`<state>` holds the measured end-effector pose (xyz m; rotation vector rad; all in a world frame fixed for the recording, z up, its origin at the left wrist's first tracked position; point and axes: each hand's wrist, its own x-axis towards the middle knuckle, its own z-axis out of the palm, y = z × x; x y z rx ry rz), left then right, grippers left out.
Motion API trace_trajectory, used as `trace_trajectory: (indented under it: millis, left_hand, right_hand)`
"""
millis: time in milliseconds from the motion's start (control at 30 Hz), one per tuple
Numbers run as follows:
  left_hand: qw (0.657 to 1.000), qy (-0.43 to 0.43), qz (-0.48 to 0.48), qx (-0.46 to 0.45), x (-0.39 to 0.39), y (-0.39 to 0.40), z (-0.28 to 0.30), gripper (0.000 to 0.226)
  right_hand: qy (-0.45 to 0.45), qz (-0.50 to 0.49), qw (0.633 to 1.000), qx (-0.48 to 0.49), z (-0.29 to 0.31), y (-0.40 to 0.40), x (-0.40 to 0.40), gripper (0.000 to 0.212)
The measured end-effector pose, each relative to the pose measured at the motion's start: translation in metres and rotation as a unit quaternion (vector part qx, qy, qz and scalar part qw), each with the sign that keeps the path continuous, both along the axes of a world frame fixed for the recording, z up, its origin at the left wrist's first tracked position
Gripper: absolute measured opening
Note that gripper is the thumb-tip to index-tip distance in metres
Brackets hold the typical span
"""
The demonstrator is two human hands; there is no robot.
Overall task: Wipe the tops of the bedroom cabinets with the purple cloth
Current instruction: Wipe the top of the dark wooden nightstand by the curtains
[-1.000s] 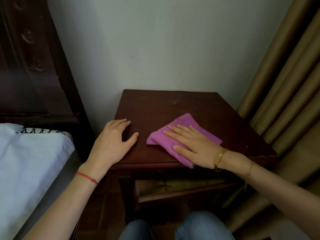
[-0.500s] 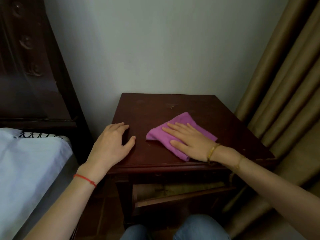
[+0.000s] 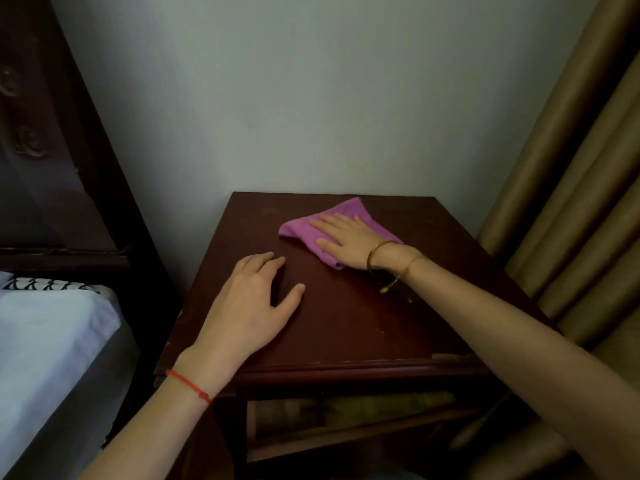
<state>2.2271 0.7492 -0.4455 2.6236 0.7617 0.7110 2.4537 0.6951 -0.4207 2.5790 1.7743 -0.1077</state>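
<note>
Shifted since the earlier frame: purple cloth (image 3: 341, 227) and right hand (image 3: 349, 237) now toward far edge of cabinet top (image 3: 346, 317), previously nearer front edge. Right fingers (image 3: 323, 224) straight and spread, pressing flat on cloth, nothing gripped; cloth folded, lying just short of far edge, slightly right of centre. Gold bangle (image 3: 377, 252) at right wrist. Left hand (image 3: 247, 308) resting on top near front left corner, fingers loosely extended, thumb apart, holding nothing; well apart from cloth. Red string (image 3: 188, 386) at left wrist. Bed (image 3: 45, 344) left of cabinet, curtain (image 3: 571, 202) right.
</note>
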Motion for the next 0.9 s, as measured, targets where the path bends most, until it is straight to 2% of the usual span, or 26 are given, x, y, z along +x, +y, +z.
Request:
trace_trajectory:
  millis: [100, 233, 367, 533, 700, 767, 900]
  left_hand:
    - [1.0, -0.001, 0.001, 0.002, 0.0, 0.0, -0.001, 0.062]
    - [1.0, 0.002, 0.002, 0.002, 0.0, 0.0, -0.001, 0.064]
    - [1.0, -0.003, 0.003, 0.0, -0.001, -0.001, -0.002, 0.064]
    - [1.0, -0.008, 0.0, 0.003, -0.001, 0.001, -0.002, 0.064]
    - [1.0, -0.008, -0.003, 0.006, -0.001, 0.001, -0.002, 0.063]
    - [1.0, -0.005, -0.003, 0.006, -0.001, 0.001, -0.002, 0.063]
    - [1.0, -0.005, 0.0, 0.003, -0.001, 0.0, -0.001, 0.064]
  right_hand:
    - [0.015, 0.039, 0.999, 0.008, -0.002, -0.024, 0.01, 0.054]
    - [0.01, -0.058, 0.998, 0.016, 0.001, -0.02, 0.065, 0.053]
    - [0.007, -0.11, 0.994, 0.005, 0.003, 0.034, 0.087, 0.055]
    - [0.017, -0.041, 0.999, 0.006, 0.002, 0.083, 0.051, 0.056]
    - [0.012, 0.056, 0.998, 0.015, -0.002, 0.036, 0.029, 0.055]
    - [0.017, 0.03, 0.999, 0.02, 0.001, 0.008, 0.043, 0.055]
    - [0.003, -0.09, 0.996, 0.003, 0.009, -0.027, 0.071, 0.054]
